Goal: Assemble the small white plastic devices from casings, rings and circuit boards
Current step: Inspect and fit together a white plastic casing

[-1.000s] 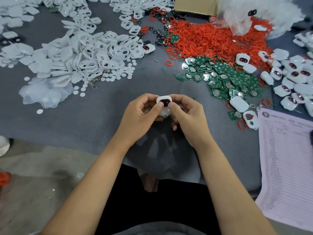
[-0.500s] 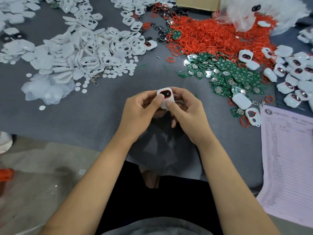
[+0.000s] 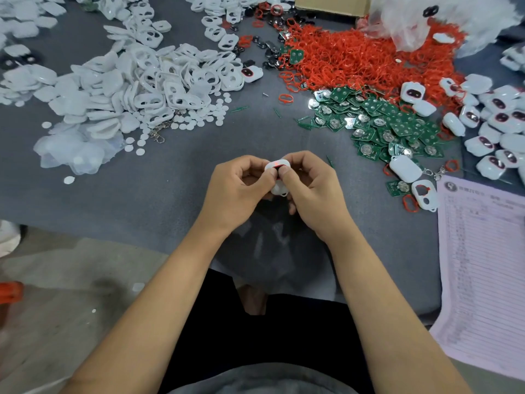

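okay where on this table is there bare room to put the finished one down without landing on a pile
Bare grey cloth lies left of the left hand, below the white casings and discs. A smaller bare strip sits ahead of the hands, between discs and circuit boards. Crowded: right side, with boards, red rings, finished devices, paper sheet.

Matt grey cloth covers the desk [image 3: 176,191]. The white casings [image 3: 147,81] are smooth, slightly glossy plastic; the red rings [image 3: 355,61] look rubbery. Green circuit boards [image 3: 397,123] carry shiny metal discs. A printed paper sheet [image 3: 483,265] lies matt.
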`<state>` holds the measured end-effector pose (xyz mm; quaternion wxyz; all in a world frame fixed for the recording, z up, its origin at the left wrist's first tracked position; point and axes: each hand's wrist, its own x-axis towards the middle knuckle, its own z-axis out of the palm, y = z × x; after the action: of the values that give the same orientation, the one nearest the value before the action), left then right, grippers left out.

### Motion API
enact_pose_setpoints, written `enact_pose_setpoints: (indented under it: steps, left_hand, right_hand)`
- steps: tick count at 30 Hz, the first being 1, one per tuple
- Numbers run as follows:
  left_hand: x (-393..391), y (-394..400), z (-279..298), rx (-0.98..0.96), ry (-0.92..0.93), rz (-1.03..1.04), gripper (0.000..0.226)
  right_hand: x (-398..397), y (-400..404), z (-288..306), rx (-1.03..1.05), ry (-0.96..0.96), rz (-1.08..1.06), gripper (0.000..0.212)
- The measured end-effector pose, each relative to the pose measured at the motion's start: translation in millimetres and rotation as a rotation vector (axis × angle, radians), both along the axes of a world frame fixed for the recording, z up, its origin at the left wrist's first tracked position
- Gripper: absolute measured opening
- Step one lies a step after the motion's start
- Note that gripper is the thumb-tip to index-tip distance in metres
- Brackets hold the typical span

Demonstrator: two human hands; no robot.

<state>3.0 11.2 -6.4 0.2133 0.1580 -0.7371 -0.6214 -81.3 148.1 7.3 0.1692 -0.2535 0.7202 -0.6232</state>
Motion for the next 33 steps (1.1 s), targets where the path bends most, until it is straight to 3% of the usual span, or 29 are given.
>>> enact_pose_setpoints:
  steps: [15,24,33]
  left_hand:
    - [1.5,-0.4,1.4,0.006,-0.003,-0.026,0.009]
    - [2.7,-0.6,4.6,0.112,0.071,0.045,0.018]
    - [3.4,-1.6,5.4,0.076,0.106,-0.063,0.023]
  right_hand:
    - [-1.5,2.5,-1.7,-0.014,0.003,0.023,0.008]
    - [-0.9,3.2,-5.5,-0.105,-0.019,0.080,0.023]
    - [-2.7,3.6,-6.9,-0.134,-0.078,0.052,0.020]
